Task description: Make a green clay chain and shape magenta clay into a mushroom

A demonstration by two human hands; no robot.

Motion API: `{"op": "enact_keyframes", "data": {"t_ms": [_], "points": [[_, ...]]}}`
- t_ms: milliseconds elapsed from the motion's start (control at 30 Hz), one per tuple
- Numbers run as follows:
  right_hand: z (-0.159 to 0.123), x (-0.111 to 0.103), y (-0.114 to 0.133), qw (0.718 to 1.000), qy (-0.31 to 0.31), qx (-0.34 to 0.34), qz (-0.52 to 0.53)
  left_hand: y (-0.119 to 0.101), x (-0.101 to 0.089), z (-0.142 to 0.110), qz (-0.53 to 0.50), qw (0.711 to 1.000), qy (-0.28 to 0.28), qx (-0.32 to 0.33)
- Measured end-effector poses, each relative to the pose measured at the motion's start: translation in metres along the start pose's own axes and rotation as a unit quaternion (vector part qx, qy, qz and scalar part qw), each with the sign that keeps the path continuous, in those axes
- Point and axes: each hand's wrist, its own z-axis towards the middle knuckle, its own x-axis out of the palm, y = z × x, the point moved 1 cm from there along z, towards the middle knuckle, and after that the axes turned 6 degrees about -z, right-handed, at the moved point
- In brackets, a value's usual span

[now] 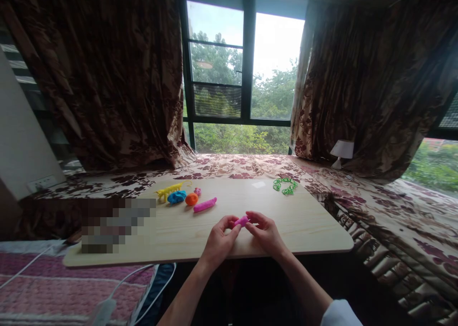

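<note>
Between the fingertips of both hands is a small lump of pink modelling clay [242, 221], just above the near part of the table. My left hand [222, 237] pinches it from the left with thumb and fingers. On its right side, my right hand [264, 231] grips it the same way. Beyond them a pink clay roll [205, 205] lies on the tabletop. Past the roll sit an orange clay lump [192, 199], a blue clay piece [176, 197], a small pink piece [198, 191] and a yellow piece [169, 191] with short prongs.
The pale wooden table [304, 226] has a green stringy loop [285, 186] at its far right and a whitish patch [257, 184] nearby. A blurred-out area [118, 226] covers the left end. A white lamp [341, 150] stands on the floral window seat. White cables run at lower left.
</note>
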Motion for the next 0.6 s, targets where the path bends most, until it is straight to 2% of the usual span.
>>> {"op": "enact_keyframes", "data": {"t_ms": [167, 467, 600], "points": [[-0.0013, -0.0019, 0.0, 0.999, -0.022, -0.021, 0.013, -0.0004, 0.0029, -0.0016, 0.017, 1.0, 0.02, 0.005], [-0.0054, 0.0011, 0.0057, 0.998, -0.009, -0.062, -0.027, -0.001, 0.004, -0.0029, -0.013, 0.998, 0.052, 0.022], [-0.004, -0.0013, 0.0035, 1.0, -0.004, -0.028, -0.009, 0.0014, 0.0038, -0.0013, 0.025, 0.999, 0.033, 0.032]]}}
